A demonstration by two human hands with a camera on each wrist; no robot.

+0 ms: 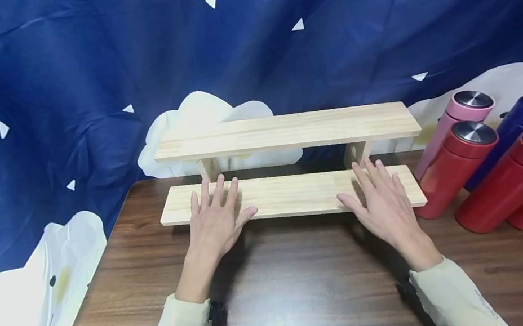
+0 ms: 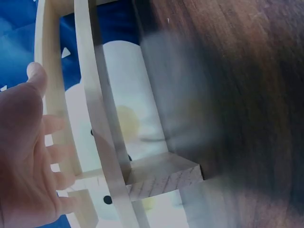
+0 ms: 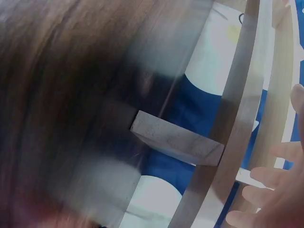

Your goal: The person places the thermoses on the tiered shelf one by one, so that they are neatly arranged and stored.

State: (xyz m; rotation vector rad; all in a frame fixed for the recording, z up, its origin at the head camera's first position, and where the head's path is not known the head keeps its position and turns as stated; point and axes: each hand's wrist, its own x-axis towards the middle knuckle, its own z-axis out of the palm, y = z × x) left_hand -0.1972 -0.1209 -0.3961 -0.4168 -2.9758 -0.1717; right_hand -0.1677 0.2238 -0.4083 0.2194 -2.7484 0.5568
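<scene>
A two-tier pale wooden shelf rack stands on the table, its lower board [image 1: 297, 194] in front of and below its upper board [image 1: 287, 131]. Over the left part of the lower board, my left hand [image 1: 214, 222] lies palm down, fingers straight and spread. My right hand [image 1: 386, 206] does the same over the right part. Whether the palms touch the wood cannot be told. Upright supports [image 1: 209, 169] join the two tiers. Short legs, such as one leg [image 2: 166, 175] in the left wrist view and another leg [image 3: 175, 140] in the right wrist view, hold the lower board up.
Several bottles stand close together right of the rack: a pink bottle [image 1: 458, 123], a blue bottle [image 1: 514, 134] and red ones, the nearest red bottle [image 1: 457, 169] close to the lower board's right end. A blue patterned curtain [image 1: 243, 46] hangs behind the brown table [image 1: 311, 280].
</scene>
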